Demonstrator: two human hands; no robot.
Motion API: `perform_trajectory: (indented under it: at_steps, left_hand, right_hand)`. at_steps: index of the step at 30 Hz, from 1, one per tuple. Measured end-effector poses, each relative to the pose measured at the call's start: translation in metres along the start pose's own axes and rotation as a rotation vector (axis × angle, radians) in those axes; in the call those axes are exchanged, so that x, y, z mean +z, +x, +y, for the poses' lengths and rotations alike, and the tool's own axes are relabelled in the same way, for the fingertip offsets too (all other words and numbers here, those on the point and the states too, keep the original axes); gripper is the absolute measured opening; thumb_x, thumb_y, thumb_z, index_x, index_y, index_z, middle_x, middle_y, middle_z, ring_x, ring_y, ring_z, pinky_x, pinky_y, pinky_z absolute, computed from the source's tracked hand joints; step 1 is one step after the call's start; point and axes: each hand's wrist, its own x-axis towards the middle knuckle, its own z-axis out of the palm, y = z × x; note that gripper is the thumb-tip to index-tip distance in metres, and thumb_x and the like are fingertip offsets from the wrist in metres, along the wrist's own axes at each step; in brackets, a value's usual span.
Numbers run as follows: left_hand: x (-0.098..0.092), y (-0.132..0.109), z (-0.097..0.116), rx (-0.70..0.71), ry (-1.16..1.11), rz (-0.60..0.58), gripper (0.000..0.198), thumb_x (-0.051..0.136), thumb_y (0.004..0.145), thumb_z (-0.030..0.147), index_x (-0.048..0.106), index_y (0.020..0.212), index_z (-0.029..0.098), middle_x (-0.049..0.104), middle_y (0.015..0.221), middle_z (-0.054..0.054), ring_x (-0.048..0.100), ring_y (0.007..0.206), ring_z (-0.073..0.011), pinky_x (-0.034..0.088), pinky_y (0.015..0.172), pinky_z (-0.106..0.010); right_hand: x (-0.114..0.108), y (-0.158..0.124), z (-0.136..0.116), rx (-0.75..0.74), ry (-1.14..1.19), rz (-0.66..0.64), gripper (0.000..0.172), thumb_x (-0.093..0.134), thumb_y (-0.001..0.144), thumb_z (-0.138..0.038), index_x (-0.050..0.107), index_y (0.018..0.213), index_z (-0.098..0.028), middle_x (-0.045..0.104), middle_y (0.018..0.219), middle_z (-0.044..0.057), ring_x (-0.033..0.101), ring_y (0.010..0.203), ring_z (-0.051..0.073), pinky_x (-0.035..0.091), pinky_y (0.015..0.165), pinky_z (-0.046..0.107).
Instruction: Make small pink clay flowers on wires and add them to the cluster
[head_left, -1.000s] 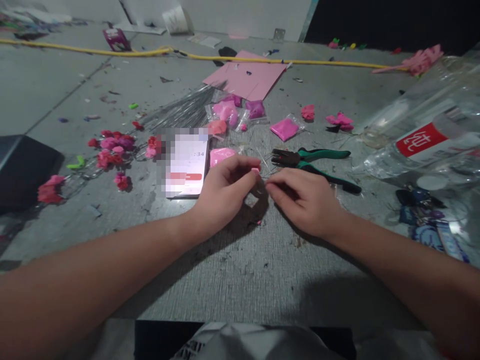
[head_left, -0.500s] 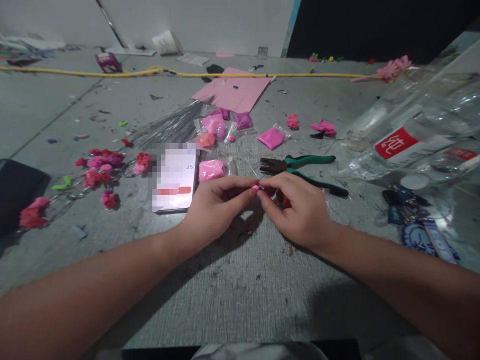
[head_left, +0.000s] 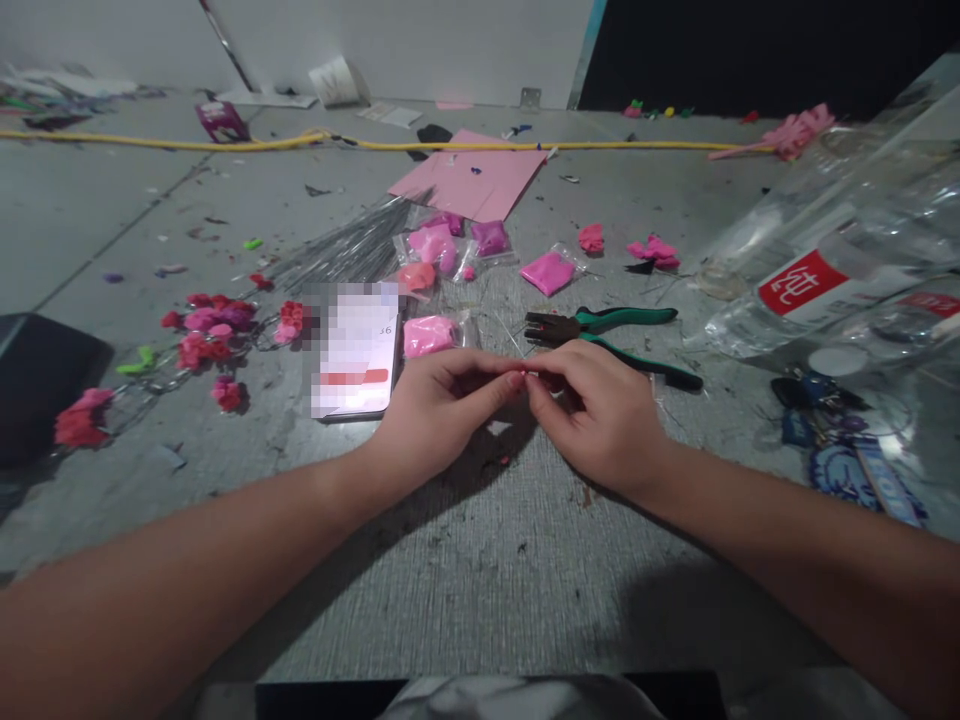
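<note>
My left hand (head_left: 442, 405) and my right hand (head_left: 600, 410) meet fingertip to fingertip above the grey surface, thumbs and index fingers closed in a pinch. Between them is a small pink piece of clay (head_left: 523, 372), mostly covered by the fingertips. Just behind my right hand lie pliers (head_left: 559, 327) with green and black handles, jaws pointing left. A bag of pink clay (head_left: 429, 336) sits right behind my left hand. To its left rests a phone (head_left: 367, 350), its lit screen partly blurred out.
More bagged clay (head_left: 547, 272) and thin wires (head_left: 345, 250) lie farther back, near a pink sheet (head_left: 472, 175). Clay flowers (head_left: 202, 320) are at left. Clear plastic bottles (head_left: 810, 285) and keychains (head_left: 844, 470) sit at right. A yellow cable (head_left: 637, 146) crosses the back.
The fingertips have closed further over the pink clay, so less of it shows. The number on the phone screen has gone from 35 to 36. The view has shifted slightly.
</note>
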Motion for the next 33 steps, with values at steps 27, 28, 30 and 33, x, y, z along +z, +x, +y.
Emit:
perform_trajectory:
  at_steps: [27,28,30,33]
  left_hand:
    - [0.0035,0.0025,-0.0011,-0.068,-0.244,0.048,0.02,0.081,0.087,0.024,0.07,0.102,0.016,0.079,0.086,-0.002,0.077,0.079,-0.0127,0.065,0.084,-0.028]
    - [0.0033,0.0025,-0.0013,-0.066,-0.245,0.045,0.019,0.081,0.087,0.023,0.071,0.102,0.016,0.079,0.086,-0.001,0.077,0.078,-0.0125,0.065,0.084,-0.027]
    - [0.0029,0.0026,-0.002,-0.059,-0.244,0.039,0.02,0.082,0.086,0.022,0.071,0.102,0.016,0.079,0.086,-0.001,0.077,0.077,-0.0119,0.065,0.082,-0.026]
    - [0.0022,0.0024,-0.0037,-0.052,-0.251,0.018,0.023,0.083,0.086,0.023,0.071,0.104,0.017,0.08,0.086,-0.001,0.077,0.078,-0.0121,0.065,0.081,-0.025]
  right_hand:
    - [-0.0009,0.0033,0.0062,0.133,0.16,0.029,0.007,0.06,0.1,-0.021,0.066,0.099,-0.019,0.068,0.087,0.003,0.063,0.075,0.015,0.049,0.064,0.028]
    - [-0.0009,0.0034,0.0054,0.092,0.154,0.022,0.007,0.06,0.1,-0.02,0.068,0.101,-0.018,0.068,0.087,0.003,0.064,0.078,0.015,0.049,0.065,0.028]
    - [-0.0007,0.0032,0.0039,0.041,0.147,0.011,0.008,0.062,0.099,-0.018,0.069,0.103,-0.017,0.067,0.086,0.003,0.063,0.077,0.014,0.049,0.065,0.027]
    - [-0.0007,0.0029,0.004,0.02,0.136,-0.001,0.007,0.064,0.099,-0.019,0.07,0.103,-0.017,0.067,0.085,0.003,0.063,0.077,0.014,0.049,0.066,0.027]
